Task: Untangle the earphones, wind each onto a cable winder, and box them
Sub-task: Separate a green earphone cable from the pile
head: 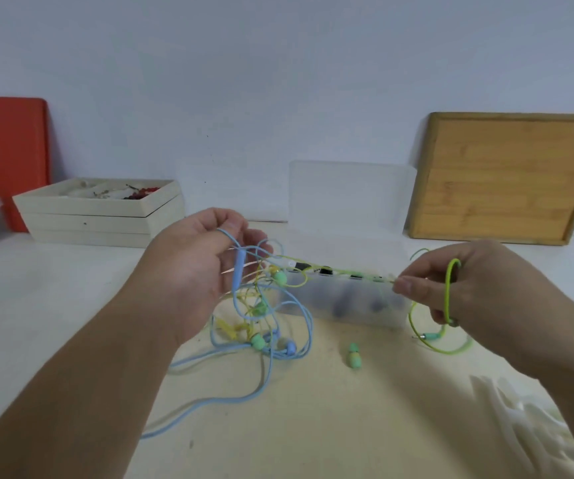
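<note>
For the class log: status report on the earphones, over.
Left hand holds the blue cord. Right hand pinches the green cord, pulled taut. Tangle hangs below left hand, not yet undone. Clear box close behind.

A plain pale wall (278, 63) rises behind the cream table (313, 409), evenly lit.

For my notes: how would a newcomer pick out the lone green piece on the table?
Start at the frosted box in the middle of the table. Just in front of it, nearer the camera, lies a small mint-green, earbud-like piece. Unlike the green buds in the tangle below the left hand, it lies alone, with no cable visibly attached.
</note>
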Tool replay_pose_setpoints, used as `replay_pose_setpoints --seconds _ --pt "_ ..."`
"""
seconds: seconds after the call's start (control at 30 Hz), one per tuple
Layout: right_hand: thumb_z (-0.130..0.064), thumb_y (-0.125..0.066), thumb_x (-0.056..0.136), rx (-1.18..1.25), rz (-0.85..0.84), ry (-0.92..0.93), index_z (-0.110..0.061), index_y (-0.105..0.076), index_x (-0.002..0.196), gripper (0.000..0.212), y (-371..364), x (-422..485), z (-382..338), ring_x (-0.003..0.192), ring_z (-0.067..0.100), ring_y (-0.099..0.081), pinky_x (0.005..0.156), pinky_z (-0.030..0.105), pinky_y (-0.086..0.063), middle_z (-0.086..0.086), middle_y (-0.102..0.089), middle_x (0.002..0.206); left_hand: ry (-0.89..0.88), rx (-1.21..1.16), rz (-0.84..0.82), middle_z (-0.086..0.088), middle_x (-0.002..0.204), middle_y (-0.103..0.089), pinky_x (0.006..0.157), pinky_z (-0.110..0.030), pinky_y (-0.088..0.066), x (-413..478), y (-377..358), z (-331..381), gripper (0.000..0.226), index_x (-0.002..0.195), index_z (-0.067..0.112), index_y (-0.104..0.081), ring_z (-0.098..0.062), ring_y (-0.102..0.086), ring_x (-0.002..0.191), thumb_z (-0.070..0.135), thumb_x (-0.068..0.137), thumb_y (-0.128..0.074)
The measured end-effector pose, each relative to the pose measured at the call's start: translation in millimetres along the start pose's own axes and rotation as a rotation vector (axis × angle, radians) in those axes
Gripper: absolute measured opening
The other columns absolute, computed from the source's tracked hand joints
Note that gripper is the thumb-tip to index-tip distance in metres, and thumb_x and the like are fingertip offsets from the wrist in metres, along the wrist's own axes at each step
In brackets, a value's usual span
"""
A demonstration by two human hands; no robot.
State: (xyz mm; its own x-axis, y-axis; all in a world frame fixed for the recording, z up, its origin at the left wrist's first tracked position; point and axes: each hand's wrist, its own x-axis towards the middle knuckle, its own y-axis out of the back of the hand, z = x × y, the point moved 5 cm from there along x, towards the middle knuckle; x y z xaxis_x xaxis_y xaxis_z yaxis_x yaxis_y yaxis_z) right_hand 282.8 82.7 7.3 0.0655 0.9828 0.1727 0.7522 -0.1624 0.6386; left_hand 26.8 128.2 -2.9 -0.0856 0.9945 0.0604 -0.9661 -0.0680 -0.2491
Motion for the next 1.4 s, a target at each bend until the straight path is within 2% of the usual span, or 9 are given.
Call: replay_pose_setpoints --seconds 0.23,0.43,0.6,0.7,0.8,0.93,1.13,1.27,1.4 --pt "-0.023 -0.072 0.088 -0.007 0.100 -0.055 -0.017 -0.070 0.067 0.022 6.3 5.7 11.4 0.034 0.003 -0.048 0.049 0.026 -0.033 -0.001 -0.054 0.046 0.192 -0.410 0.245 0.002 0.044 -0.031 0.045 -0.017 -0.041 7.0 25.8 -2.0 0.026 0.074 0.011 -0.048 -0.011 -0.037 0.037 0.016 0.099 -0.049" --pt "-0.012 -0.061 0.095 0.392 0.194 -0.066 -0.010 -0.060 0.060 0.034 11.3 13.2 22.1 0.053 0.019 -0.059 0.070 0.041 -0.050 0.005 -0.050 0.051 0.096 0.121 0.342 -0.004 0.060 -0.049 0.059 -0.029 -0.032 11.2 39.3 1.6 0.034 0.078 0.014 -0.063 -0.020 -0.042 0.065 -0.009 0.076 -0.038" --pt "-0.013 -0.062 0.091 0.613 0.010 0.064 -0.009 -0.059 0.060 0.031 -1.4 8.1 5.4 0.068 0.027 -0.069 0.072 0.036 -0.056 0.013 -0.054 0.062 -0.069 0.512 0.274 -0.009 0.080 -0.062 0.070 -0.029 -0.038 8.7 26.9 9.7 0.039 0.063 0.021 -0.071 -0.021 -0.060 0.081 -0.007 0.075 -0.046" --pt "-0.029 -0.069 0.076 0.550 -0.069 0.156 -0.014 -0.066 0.062 0.021 -10.2 3.9 -2.7 0.077 0.030 -0.073 0.072 0.033 -0.056 0.011 -0.063 0.064 -0.427 0.586 0.178 0.009 0.062 -0.061 0.056 -0.019 -0.038 -8.9 3.9 20.3 0.018 0.071 0.018 -0.073 -0.001 -0.052 0.053 0.009 0.082 -0.061" --pt "-0.029 -0.079 0.077 0.504 -0.092 0.196 -0.014 -0.069 0.067 0.021 -14.0 3.5 -4.4 0.080 0.030 -0.073 0.075 0.035 -0.057 0.009 -0.067 0.067 -0.675 0.720 -0.123 0.013 0.079 -0.069 0.072 -0.016 -0.048 -28.0 -27.0 17.2 0.008 0.083 0.023 -0.075 -0.003 -0.066 0.078 0.026 0.079 -0.068" --pt "-0.032 -0.068 0.076 0.539 -0.095 0.226 -0.014 -0.069 0.067 0.020 -13.7 3.2 -5.5 0.079 0.028 -0.073 0.072 0.033 -0.057 0.010 -0.065 0.068 -0.607 0.836 -0.379 0.018 0.094 -0.070 0.077 -0.014 -0.049 -35.4 -48.5 -7.2 0.027 0.099 0.030 -0.076 -0.002 -0.065 0.096 0.036 0.073 -0.077" --pt "-0.029 -0.063 0.080 0.603 -0.146 0.273 -0.013 -0.067 0.068 0.021 -15.1 2.4 -7.8 0.076 0.021 -0.068 0.073 0.029 -0.055 0.008 -0.064 0.070 -0.486 0.851 -0.477 0.020 0.096 -0.068 0.084 -0.023 -0.051 -32.7 -53.6 -21.3 0.030 0.111 0.032 -0.072 -0.001 -0.065 0.092 0.030 0.092 -0.050" --pt "-0.028 -0.063 0.080 0.616 -0.144 0.263 -0.014 -0.067 0.067 0.019 -16.1 2.9 -7.9 0.076 0.021 -0.068 0.073 0.027 -0.054 0.009 -0.064 0.069 -0.374 0.795 -0.523 0.005 0.083 -0.071 0.075 -0.033 -0.055 -35.5 -52.8 -25.0 0.023 0.104 0.034 -0.073 -0.012 -0.065 0.075 0.033 0.086 -0.059" --pt "-0.030 -0.070 0.079 0.571 -0.115 0.223 -0.014 -0.065 0.066 0.021 -14.5 3.7 -4.9 0.078 0.024 -0.071 0.076 0.035 -0.054 0.010 -0.063 0.069 -0.372 0.747 -0.502 0.010 0.064 -0.061 0.057 -0.020 -0.044 -35.6 -53.1 -18.7 0.007 0.083 0.022 -0.074 -0.006 -0.051 0.058 0.016 0.084 -0.074"
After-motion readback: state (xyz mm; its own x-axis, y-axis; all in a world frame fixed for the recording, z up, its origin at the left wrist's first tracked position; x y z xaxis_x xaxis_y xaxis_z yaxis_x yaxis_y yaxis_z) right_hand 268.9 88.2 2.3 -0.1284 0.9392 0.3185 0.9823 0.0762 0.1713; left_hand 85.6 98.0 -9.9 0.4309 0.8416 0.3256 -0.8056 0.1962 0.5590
